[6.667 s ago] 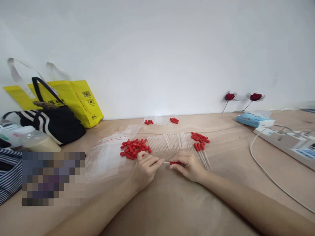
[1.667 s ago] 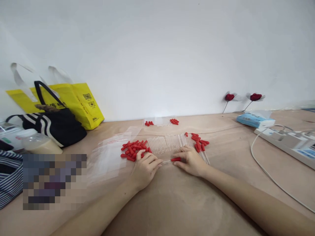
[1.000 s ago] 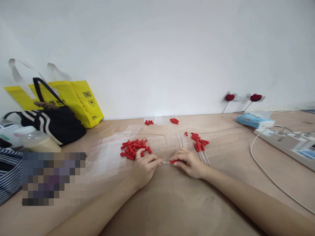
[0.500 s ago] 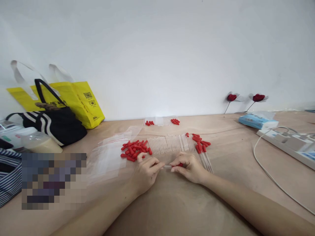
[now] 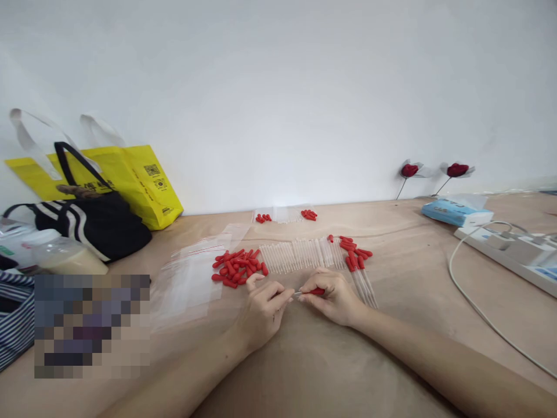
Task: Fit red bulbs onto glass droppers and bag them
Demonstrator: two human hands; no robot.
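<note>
Pinching one end of a clear tube (image 5: 298, 294), the left hand (image 5: 265, 310) faces the right hand (image 5: 334, 299), which pinches a red bulb (image 5: 319, 291) at the other end. Beyond, a row of tubes (image 5: 300, 255) lies beside piled bulbs (image 5: 235, 267).

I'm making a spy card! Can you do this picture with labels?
Left hand: pinching tube
Right hand: holding red bulb
Middle: tube row
Left of row: bulb pile, plastic bags
Right of row: more bulbs
Far left: yellow bag behind black bag
Right side: tissues, power strip
By the wall: two roses
</note>
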